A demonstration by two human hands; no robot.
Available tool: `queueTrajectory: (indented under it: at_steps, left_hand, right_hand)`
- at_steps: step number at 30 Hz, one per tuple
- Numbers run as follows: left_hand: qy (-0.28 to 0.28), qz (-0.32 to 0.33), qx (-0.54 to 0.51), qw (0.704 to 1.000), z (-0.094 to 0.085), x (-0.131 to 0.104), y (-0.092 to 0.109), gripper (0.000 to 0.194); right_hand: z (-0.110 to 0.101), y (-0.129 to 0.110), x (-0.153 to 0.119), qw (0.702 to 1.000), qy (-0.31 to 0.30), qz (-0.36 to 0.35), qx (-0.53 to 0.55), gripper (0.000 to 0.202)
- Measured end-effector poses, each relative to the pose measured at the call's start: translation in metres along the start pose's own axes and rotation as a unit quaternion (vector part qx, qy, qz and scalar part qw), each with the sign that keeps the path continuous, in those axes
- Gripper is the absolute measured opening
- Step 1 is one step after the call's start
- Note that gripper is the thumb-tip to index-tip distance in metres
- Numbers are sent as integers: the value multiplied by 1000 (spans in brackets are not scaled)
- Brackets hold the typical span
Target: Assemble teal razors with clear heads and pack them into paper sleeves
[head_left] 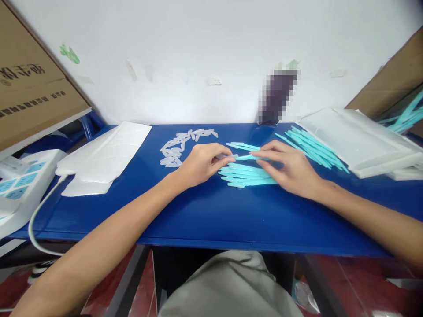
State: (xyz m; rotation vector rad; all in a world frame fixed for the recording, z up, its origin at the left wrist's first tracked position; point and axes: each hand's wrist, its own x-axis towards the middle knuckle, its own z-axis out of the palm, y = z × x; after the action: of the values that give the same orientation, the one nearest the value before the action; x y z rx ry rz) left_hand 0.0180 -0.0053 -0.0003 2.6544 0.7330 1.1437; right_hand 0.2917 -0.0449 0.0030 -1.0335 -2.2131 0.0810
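Blue table [211, 220] w/ teal sticks [246, 176], caps [180, 147]

A slim turquoise stick [248, 156] lies nearly level between the two hands, its left end meeting a small clear cap [228, 156] pinched there. Just below it a neat stack of like sticks [246, 175] rests flat on the blue counter [211, 215], while loose clear caps [180, 147] lie scattered to the left.

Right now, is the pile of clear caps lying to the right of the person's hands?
No, the clear caps lie on the blue table to the left of and behind the left hand.
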Motion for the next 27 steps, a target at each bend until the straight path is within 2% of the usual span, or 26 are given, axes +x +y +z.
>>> queueTrajectory:
  at_steps: [12,18,24,27]
  left_hand:
    - [12,22,3,1000,3,0,5,25]
    - [-14,18,-4,1000,6,-1,5,22]
    - [33,26,-29,999,18,2,16,22]
    - [24,25,-28,999,20,3,16,25]
  right_hand:
    - [-3,-4,-2,998,23,-46,-33,30]
    - [-3,-6,-2,999,17,-32,-26,29]
    - [1,-22,-1,999,38,-30,-2,27]
    - [2,-22,-1,999,29,-32,-4,28]
